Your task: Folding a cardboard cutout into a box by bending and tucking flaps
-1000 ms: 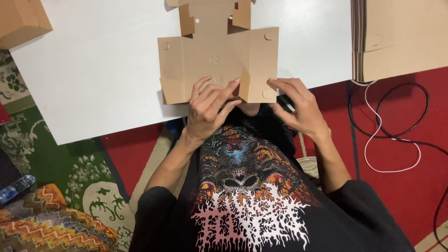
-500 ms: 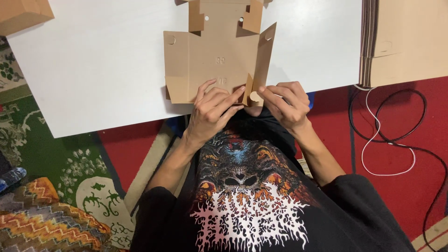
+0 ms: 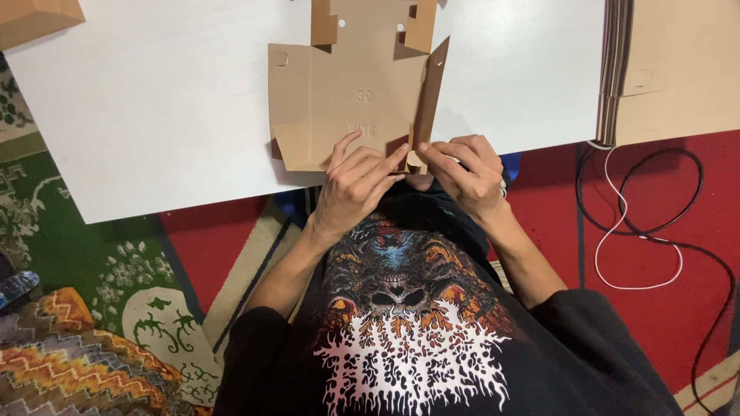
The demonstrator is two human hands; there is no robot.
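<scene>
A flat brown cardboard box blank (image 3: 347, 88) lies on the white table (image 3: 154, 100), close to its near edge. Its right side panel (image 3: 430, 92) stands folded up on edge. My left hand (image 3: 353, 185) presses its fingers on the blank's near edge, beside the fold. My right hand (image 3: 462, 171) pinches the lower end of the raised panel between thumb and fingers. A ring shows on the right hand. Both hands meet at the blank's near right corner.
A stack of flat cardboard blanks (image 3: 678, 69) sits at the table's right end. A folded brown box (image 3: 35, 19) shows at the top left corner. Black and white cables (image 3: 655, 231) loop on the red carpet at right. Patterned rugs (image 3: 92, 308) lie at left.
The blank's right panel has gone from flat to standing upright. My right hand moved in from the outer edge to pinch the panel's near end. My left hand stayed on the near edge.
</scene>
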